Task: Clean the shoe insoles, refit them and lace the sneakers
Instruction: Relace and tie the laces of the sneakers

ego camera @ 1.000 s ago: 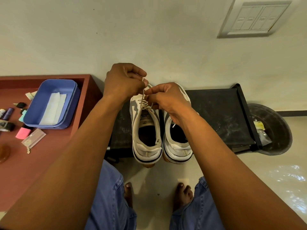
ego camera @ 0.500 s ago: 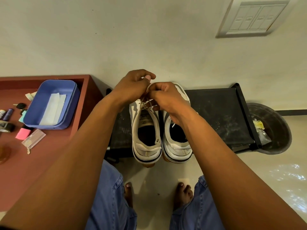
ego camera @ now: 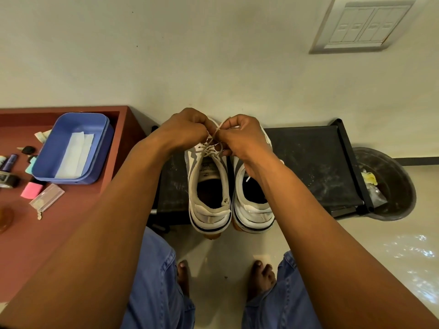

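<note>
**A:** Position of the pair?

**B:** Two white sneakers side by side on the black rack (ego camera: 308, 162), heels toward the person, toes to the wall. The left sneaker (ego camera: 209, 186) touches the right sneaker (ego camera: 253, 198) along the inner edge. Both hands sit over the toe end of the left one, above its eyelets.

**A:** Left hand?

**B:** The left hand (ego camera: 184, 134) is curled, fingertips pressed together on a strand of the lace (ego camera: 215, 135). Pinch is closed tight; no gap visible between the fingers.

**A:** Right hand?

**B:** The right hand (ego camera: 240, 136) is curled likewise, thumb and forefinger pinching the same lace where a strand rises from the eyelets. The two hands nearly meet, knuckles just beside each other. Below them the lace crosses the upper eyelets in short white runs.

**A:** Right sneaker laced?

**B:** Cannot tell; the right wrist covers its front. One white lace tip shows at the collar.

**A:** Surroundings?

**B:** A red-brown table (ego camera: 71, 222) to the left carries a blue tub (ego camera: 99, 148) with a folded white paper (ego camera: 76, 155) inside. A dark bin (ego camera: 399, 186) stands at the rack's right end.
</note>
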